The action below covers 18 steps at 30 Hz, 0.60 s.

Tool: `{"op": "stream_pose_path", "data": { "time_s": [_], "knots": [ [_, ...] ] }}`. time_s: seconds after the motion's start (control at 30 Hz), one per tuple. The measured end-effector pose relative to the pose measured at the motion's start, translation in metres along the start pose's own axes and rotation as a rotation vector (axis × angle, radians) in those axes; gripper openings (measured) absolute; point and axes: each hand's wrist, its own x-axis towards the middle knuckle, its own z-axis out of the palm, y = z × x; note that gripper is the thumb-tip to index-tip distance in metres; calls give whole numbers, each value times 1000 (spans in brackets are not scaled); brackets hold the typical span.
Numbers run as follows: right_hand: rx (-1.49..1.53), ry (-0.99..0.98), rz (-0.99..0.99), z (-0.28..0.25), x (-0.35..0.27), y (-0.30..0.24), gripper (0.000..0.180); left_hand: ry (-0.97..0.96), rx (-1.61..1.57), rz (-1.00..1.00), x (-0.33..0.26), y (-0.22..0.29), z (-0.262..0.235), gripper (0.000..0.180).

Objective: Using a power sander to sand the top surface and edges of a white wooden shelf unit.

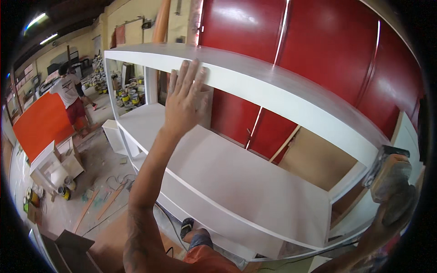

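Observation:
A long white cabinet (255, 182) with open shelves and a curved top board (273, 86) stretches across the view in front of me. My left hand (184, 100) lies with outstretched fingers against the white front edge of that board, left of its middle. At the far right, my right hand (400, 204) is wrapped round a dusty power sander (390, 177) with orange on its body and a dark pad. The sander's pad is up against the right end of the top board. Dust and the picture's bent rim make the right fingers hard to make out.
Tall red doors (327, 50) stand behind the cabinet. On the left, a person (70, 93) stands by a large orange panel (43, 123), with another person partly hidden. Small white cabinet pieces (54, 166), paint cans (66, 193), wood strips (107, 202) and cables (166, 216) lie about the floor.

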Motion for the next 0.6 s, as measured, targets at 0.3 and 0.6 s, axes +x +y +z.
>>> {"op": "stream_pose_path", "data": {
  "time_s": [0.3,0.6],
  "knots": [
    [413,-226,-296,-10,40,-151,85,128,-67,-214,-1,-13,2,82],
    [558,-336,-342,-27,37,-122,73,26,-350,-5,20,177,-1,89]
  ]
}}
